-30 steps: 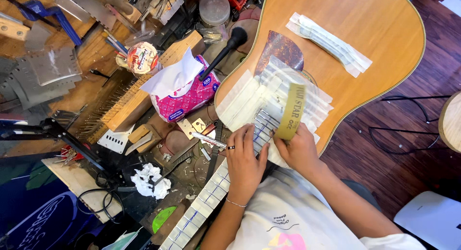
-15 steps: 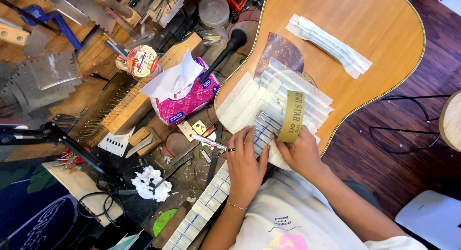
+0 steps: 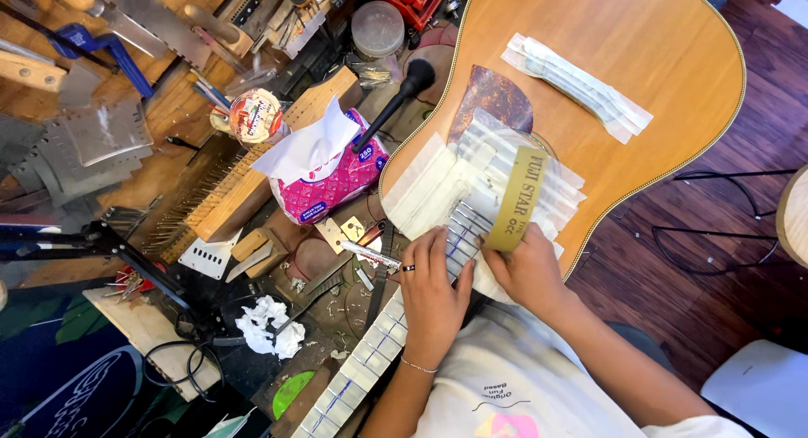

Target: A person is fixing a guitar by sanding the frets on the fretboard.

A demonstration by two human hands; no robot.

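Head view: left hand flat, fingers spread, pressing taped guitar fretboard. Right hand pinching olive sanding strip over upper frets. Acoustic guitar body lies across cluttered workbench; pink tissue pack beside it.

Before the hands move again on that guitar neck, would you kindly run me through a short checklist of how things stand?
1. Left hand flat on the taped fretboard: ok.
2. Right hand gripping the olive strip at its lower end: ok.
3. Strip lying across the frets near the guitar body: ok.
4. White tape covering the wood beside the neck: ok.
5. Marker lying close by the left hand: ok.
6. Whether the strip's underside touches a fret: cannot tell.
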